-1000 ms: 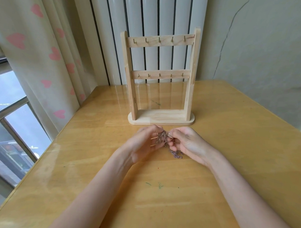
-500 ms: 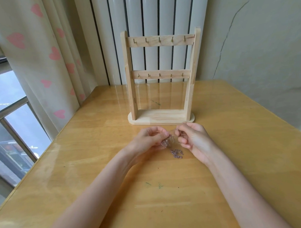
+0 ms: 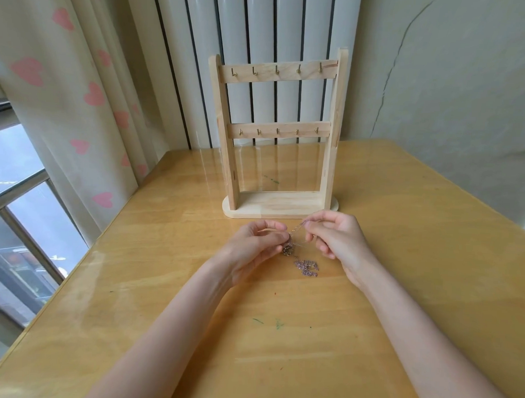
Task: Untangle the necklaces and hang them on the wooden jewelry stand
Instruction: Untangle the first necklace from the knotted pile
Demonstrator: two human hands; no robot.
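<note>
A tangle of thin pinkish chain necklaces (image 3: pixel 306 267) lies partly on the table just in front of the wooden jewelry stand (image 3: pixel 276 139). My left hand (image 3: pixel 253 246) pinches a small clump of the chain between thumb and fingers. My right hand (image 3: pixel 334 237) pinches a strand and holds it taut up and to the right of that clump. A loose bunch of links rests on the wood below the two hands. The stand has two crossbars with small brass hooks, and nothing hangs on them.
The yellow wooden table (image 3: pixel 310 334) carries a few green marks near its middle. A heart-print curtain (image 3: pixel 65 102) and a window (image 3: pixel 16 220) are at the left. A white ribbed radiator (image 3: pixel 261 35) and a cracked wall stand behind the stand.
My hands have drawn apart. The right hand moved up and right, pulling a strand out of the clump, and a bunch of links now lies on the table.
</note>
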